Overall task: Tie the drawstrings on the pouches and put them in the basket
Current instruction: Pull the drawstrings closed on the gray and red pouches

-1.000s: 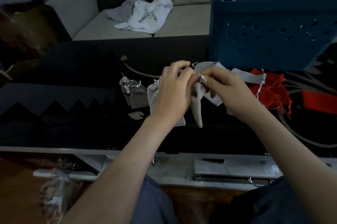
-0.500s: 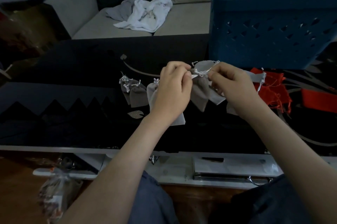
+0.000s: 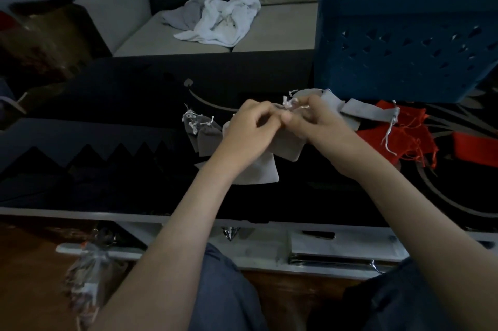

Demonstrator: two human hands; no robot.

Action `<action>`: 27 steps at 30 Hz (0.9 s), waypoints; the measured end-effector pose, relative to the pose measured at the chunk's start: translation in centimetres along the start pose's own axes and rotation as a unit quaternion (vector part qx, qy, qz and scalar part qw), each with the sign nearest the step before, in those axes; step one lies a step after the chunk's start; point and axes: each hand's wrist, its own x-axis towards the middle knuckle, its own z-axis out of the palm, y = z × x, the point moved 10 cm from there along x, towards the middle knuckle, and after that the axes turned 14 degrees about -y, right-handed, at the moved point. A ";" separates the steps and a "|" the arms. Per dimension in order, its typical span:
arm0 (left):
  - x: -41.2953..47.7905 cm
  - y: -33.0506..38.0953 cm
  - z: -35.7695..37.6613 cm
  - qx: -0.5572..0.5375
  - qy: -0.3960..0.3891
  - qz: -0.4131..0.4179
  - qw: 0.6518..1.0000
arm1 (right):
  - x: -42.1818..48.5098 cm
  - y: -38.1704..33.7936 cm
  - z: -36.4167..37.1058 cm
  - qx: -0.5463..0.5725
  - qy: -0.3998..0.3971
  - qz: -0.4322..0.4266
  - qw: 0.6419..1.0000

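Observation:
A grey pouch [image 3: 288, 149] hangs between my hands above the black table [image 3: 121, 104]. My left hand [image 3: 248, 131] and my right hand [image 3: 314, 122] meet at its top, each pinching a white drawstring [image 3: 289, 104]. Two tied grey pouches [image 3: 202, 134] lie to the left of my hands. Another grey pouch [image 3: 258, 171] lies under my left wrist. More grey pouches [image 3: 358, 111] and red pouches [image 3: 404, 136] lie to the right. The blue basket [image 3: 404, 42] stands at the back right; its inside is hidden.
A sofa [image 3: 275, 34] with crumpled white and grey cloth [image 3: 218, 21] sits behind the table. A clear plastic bag [image 3: 86, 274] lies on the floor at lower left. A shelf with flat items [image 3: 336, 252] runs under the table's front edge.
The pouch has turned from hanging long and narrow to bunched up with its neck drawn closed. My hands have come closer together at the drawstrings.

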 end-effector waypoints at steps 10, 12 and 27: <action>-1.9 -4.7 -1.9 0.195 -0.046 -0.167 0.965 | 2.2 4.0 3.8 -0.155 -0.091 0.073 0.981; -2.3 -6.2 -0.7 0.239 -0.121 -0.186 0.945 | 2.8 4.8 4.2 -0.200 -0.088 0.076 0.973; -2.3 -7.6 -1.7 0.225 -0.034 -0.279 0.933 | 4.1 5.7 1.8 -0.231 0.027 0.071 0.970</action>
